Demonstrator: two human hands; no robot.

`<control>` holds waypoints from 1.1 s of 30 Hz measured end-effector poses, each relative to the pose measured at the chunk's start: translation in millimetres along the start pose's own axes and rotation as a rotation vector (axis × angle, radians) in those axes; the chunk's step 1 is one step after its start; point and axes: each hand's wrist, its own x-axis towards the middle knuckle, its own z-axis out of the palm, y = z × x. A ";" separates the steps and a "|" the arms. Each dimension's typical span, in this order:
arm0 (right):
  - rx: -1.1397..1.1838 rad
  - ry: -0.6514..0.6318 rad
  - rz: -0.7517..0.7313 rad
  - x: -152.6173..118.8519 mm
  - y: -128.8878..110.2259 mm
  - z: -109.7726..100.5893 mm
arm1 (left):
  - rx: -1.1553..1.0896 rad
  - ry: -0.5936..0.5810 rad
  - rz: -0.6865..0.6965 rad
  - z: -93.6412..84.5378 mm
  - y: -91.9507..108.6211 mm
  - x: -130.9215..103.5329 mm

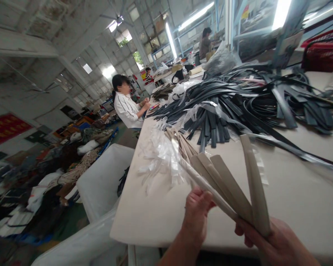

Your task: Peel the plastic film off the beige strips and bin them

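Over the near edge of the table, my right hand (pixel 281 238) is closed around the lower ends of several flat grey-beige strips (pixel 230 177), which fan out away from me. One strip (pixel 261 192) stands apart from the others on the right. My left hand (pixel 195 214) pinches the leftmost strip (pixel 222 202) of the fan between thumb and fingers; its upper part looks pale and shiny. Beyond the hands, thinner beige strips (pixel 183 144) lie beside crumpled clear plastic film (pixel 162 155). The strips' lower ends are hidden in my right palm.
A large heap of dark strips (pixel 211 98) covers the far part of the pale table (pixel 152 201). White bins (pixel 102 181) stand left of the table. A person in a white top (pixel 126 107) works at the table's left side. A red basket (pixel 324 51) sits at the right.
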 end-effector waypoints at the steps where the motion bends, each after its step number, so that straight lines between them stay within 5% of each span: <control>1: -0.007 -0.029 0.015 0.3 0.1 0.5 | -0.040 0.072 0.060 -0.8 3.1 3.3; 4: -0.033 -0.049 0.028 3.7 1.1 3.4 | -0.040 0.135 0.104 -1.4 1.6 5.9; 7: -0.046 0.017 -0.017 10.3 1.0 5.8 | -0.028 -0.053 0.014 1.8 -10.5 -0.5; 9: -0.052 0.031 -0.040 13.2 -0.3 6.6 | -0.053 -0.078 0.023 1.5 -10.7 -1.4; 14: -0.061 -0.008 -0.036 15.5 -5.6 8.8 | -0.106 0.264 0.198 -6.2 4.5 6.8; 20: -0.077 -0.003 -0.065 19.3 -3.9 10.4 | -0.096 0.000 0.071 -3.4 -4.4 -0.8; 23: -0.078 -0.059 -0.057 16.8 1.5 12.4 | -0.196 0.187 0.207 -13.0 21.2 13.0; 26: -0.078 -0.072 -0.022 17.6 3.0 16.3 | -0.234 0.305 0.201 -21.7 35.1 22.5; 33: 0.026 -0.119 0.015 31.5 -18.1 27.9 | -0.180 0.076 0.063 -8.4 -21.3 -12.1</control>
